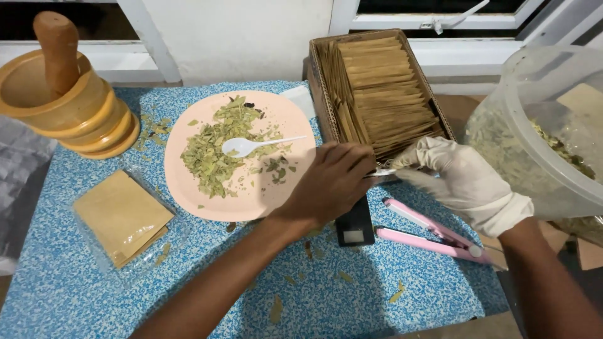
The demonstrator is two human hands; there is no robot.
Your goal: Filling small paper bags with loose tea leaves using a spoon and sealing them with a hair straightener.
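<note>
Head view shows your left hand (330, 182) and gloved right hand (455, 176) pinching one small packet (382, 171) between them, its long axis running hand to hand, just before the box of brown sachets (377, 88).

Your right hand (461, 179) wears a matt, wrinkled white cloth glove; your left hand (330, 185) is bare. Worktop (81, 295): speckled blue covering, dull. Plate (182, 188): smooth matt peach plastic, holding dry, crumbly leaves (210, 154) and a glossy white plastic spoon (248, 146). Mortar (69, 107): polished wood. Box (320, 75): rough cardboard, with matt brown paper sachets (383, 88). Tub (540, 132): cloudy translucent plastic.
</note>
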